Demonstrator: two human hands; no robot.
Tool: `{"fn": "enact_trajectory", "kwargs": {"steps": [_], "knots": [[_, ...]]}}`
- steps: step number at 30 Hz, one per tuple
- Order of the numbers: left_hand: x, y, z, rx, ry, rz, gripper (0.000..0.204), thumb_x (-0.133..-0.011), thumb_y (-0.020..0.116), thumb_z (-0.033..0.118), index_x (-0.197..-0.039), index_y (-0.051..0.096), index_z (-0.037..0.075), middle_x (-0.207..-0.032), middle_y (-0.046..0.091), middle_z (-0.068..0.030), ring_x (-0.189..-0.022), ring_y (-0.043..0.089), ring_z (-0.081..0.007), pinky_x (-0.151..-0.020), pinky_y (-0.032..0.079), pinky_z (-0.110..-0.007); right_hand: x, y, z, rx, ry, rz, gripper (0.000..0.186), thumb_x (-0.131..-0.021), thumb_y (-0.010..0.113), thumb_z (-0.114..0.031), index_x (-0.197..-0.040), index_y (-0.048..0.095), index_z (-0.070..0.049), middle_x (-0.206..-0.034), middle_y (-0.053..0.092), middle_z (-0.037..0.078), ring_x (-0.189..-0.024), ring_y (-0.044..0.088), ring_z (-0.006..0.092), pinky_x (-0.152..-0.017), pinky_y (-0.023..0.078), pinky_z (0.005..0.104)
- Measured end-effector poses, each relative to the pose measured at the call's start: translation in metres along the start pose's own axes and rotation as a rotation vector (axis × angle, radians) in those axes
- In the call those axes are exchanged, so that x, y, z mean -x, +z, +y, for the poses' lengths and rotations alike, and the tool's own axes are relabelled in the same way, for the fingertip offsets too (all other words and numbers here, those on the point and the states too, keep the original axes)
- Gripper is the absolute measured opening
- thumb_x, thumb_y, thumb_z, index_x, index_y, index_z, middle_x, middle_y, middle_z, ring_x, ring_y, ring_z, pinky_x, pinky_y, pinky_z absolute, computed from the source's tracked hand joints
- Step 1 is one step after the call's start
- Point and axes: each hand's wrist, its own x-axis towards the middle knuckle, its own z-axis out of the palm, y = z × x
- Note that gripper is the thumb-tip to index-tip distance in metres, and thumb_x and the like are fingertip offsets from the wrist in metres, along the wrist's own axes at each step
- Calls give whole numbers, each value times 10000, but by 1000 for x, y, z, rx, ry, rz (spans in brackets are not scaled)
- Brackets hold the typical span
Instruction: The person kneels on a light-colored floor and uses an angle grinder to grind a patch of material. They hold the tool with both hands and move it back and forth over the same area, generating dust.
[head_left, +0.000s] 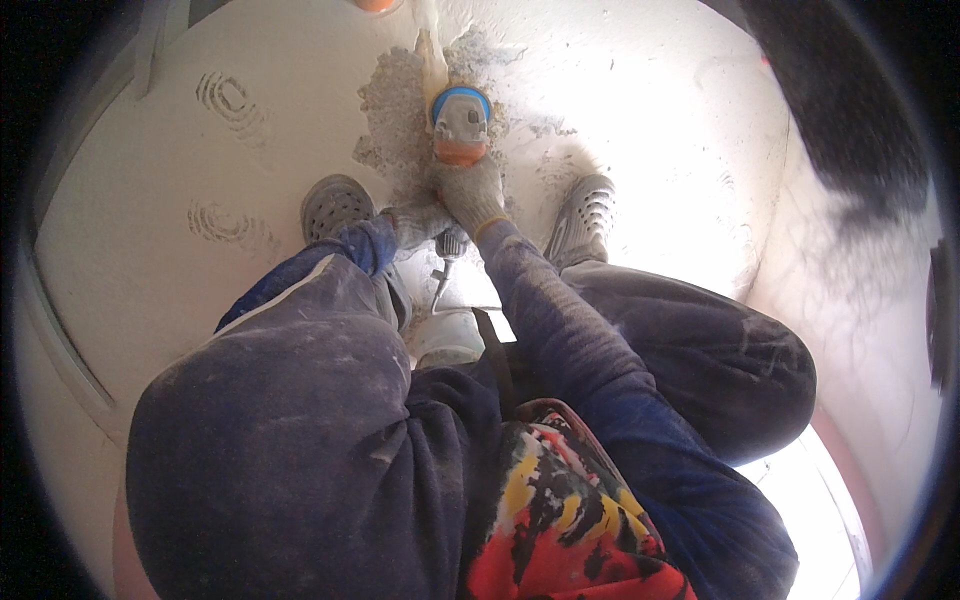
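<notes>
A pale floor (pixel 300 130) fills most of my remote view, washed out by glare on the right. Dark trousers (pixel 290 400), smeared with pale dust, spread across the lower half, knees bent wide. Dusty blue sleeves (pixel 560 310) reach forward between the knees, and a red, yellow and black cloth (pixel 560 520) bunches at the lower edge. Ahead, a rough grey patch (pixel 390 110) breaks the smooth floor, and ring marks (pixel 230 97) show on the left. Grey perforated shoes (pixel 335 205) stand on either side of the hands.

The grinder (pixel 463 125) sits near the top centre, over the patch, just beyond the shoes. I see a rounded, dust-whitened grey head with a small dark square on top, a blue rim curving round its front and an orange band behind; a dark ribbed end shows below the gloves. From this angle I cannot tell whether its underside touches the floor.

The gloved right hand (pixel 472 192) is wrapped round the body, just behind the orange band. The gloved left hand (pixel 418 222) closes on the rear from the side, its fingertips hidden from me. A pale strip (pixel 430 60) runs up from the head; a dark cord (pixel 440 290) trails back toward the wearer.
</notes>
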Motion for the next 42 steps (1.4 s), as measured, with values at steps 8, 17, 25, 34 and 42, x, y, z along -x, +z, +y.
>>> {"fn": "enact_trajectory", "kwargs": {"steps": [8, 17, 25, 34, 42], "knots": [[1, -7, 3, 0, 11, 17, 335, -753, 748, 172, -1032, 647, 16, -903, 688, -84, -827, 649, -169, -730, 517, -335, 7, 0, -8, -51, -52, 38, 448, -716, 740, -277, -1069, 650, -17, -949, 698, 161, -876, 680, 289, -747, 537, 387], [-1, -7, 1, 8, 19, 19, 343, -755, 748, 177, -1039, 644, 15, -907, 688, -85, -831, 649, -169, -734, 517, -335, 0, 4, 5, -4, -66, 18, 455, -741, 708, -337, -1061, 663, -17, -1016, 695, 218, -987, 668, 370, -807, 529, 434], [-2, -2, -1, 14, 16, 5, 350, -756, 748, 181, -1045, 641, 15, -911, 688, -86, -835, 649, -170, -738, 518, -335, 8, -3, 4, -121, -1, 110, 465, -691, 763, -248, -1057, 651, 16, -929, 697, 145, -797, 692, 231, -687, 547, 365], [0, 1, -3, 26, 18, 8, 358, -758, 748, 186, -1053, 638, 14, -915, 687, -87, -840, 650, -171, -741, 519, -335, 15, -8, -6, -89, -2, 117, 509, -685, 791, -268, -1075, 644, 24, -946, 696, 156, -809, 689, 242, -702, 545, 366], [-1, 1, -3, 27, 25, 21, 365, -760, 748, 190, -1059, 636, 13, -919, 687, -88, -844, 650, -171, -745, 520, -335, 13, -6, -8, -172, -28, 18, 496, -680, 810, -232, -1084, 646, 4, -951, 693, 129, -834, 677, 226, -711, 541, 358]]}}
